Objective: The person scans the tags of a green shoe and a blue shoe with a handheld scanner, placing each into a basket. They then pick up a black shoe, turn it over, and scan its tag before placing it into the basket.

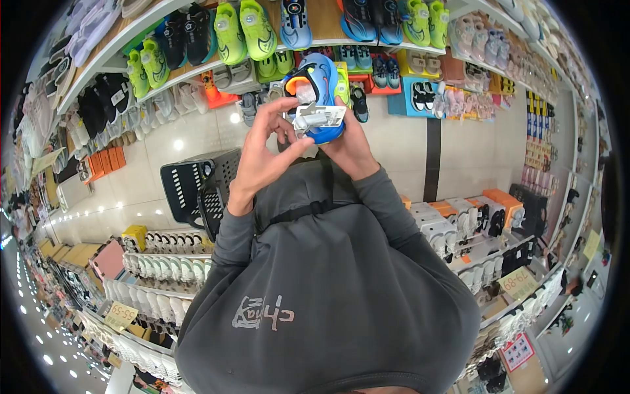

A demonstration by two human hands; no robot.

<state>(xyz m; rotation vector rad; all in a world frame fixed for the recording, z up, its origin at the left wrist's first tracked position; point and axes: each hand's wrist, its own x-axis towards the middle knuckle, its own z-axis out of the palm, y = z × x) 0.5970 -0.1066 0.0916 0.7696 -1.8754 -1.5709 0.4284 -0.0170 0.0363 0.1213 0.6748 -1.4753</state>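
Observation:
A blue sneaker (319, 71) with orange trim around its opening is held up in front of my body. My right hand (351, 146) is closed around its right side and lower end. Across the sneaker lies a white printed label (336, 117), with a greyish, shiny piece (311, 121) in front of it. My left hand (266, 146) is at the left, its fingers curled and its thumb stretched toward the greyish piece, which it appears to grip. The exact kind of that piece is too small to tell.
Shelves of shoes run along the front, with neon green sneakers (258, 29) and black ones above shoe boxes. A black shopping basket (190, 190) stands on the tiled floor (394, 148) to my left. White shoe racks (157, 266) stand behind on both sides.

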